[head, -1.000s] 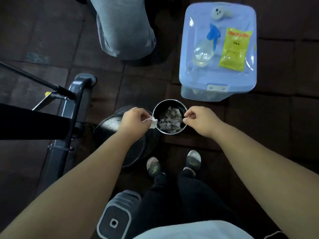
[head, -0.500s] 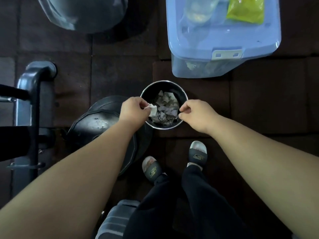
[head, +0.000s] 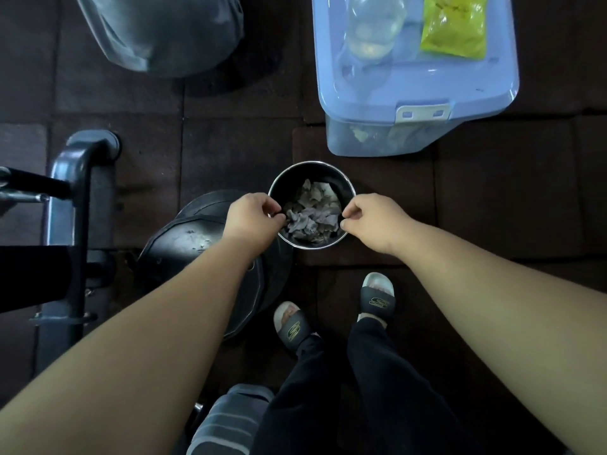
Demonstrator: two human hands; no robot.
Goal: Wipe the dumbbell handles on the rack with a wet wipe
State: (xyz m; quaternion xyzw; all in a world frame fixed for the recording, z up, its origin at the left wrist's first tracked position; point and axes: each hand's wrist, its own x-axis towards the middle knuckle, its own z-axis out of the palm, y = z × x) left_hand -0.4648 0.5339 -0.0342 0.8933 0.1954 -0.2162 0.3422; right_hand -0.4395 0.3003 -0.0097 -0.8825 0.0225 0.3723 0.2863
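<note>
A small round metal bin (head: pixel 312 165) with a black liner stands on the dark floor, holding several crumpled used wipes (head: pixel 312 215). My left hand (head: pixel 249 221) is at the bin's left rim, fingers curled and pinching the liner edge; no wipe shows in it. My right hand (head: pixel 371 221) pinches the liner edge at the right rim. A black dumbbell (head: pixel 184 244) lies left of the bin, partly under my left forearm. The grey rack frame (head: pixel 69 192) stands at the far left.
A blue lidded storage box (head: pixel 427 83) behind the bin carries a clear spray bottle (head: pixel 371 27) and a yellow wipe pack (head: pixel 453 27). Another person's grey trouser leg (head: pixel 157 31) is at top left. My sandalled feet (head: pixel 292 326) stand just below the bin.
The white wipe pinched in my left hand is gone from it; that hand moved onto the bin's left rim. The view has tilted down and closer to the bin.
</note>
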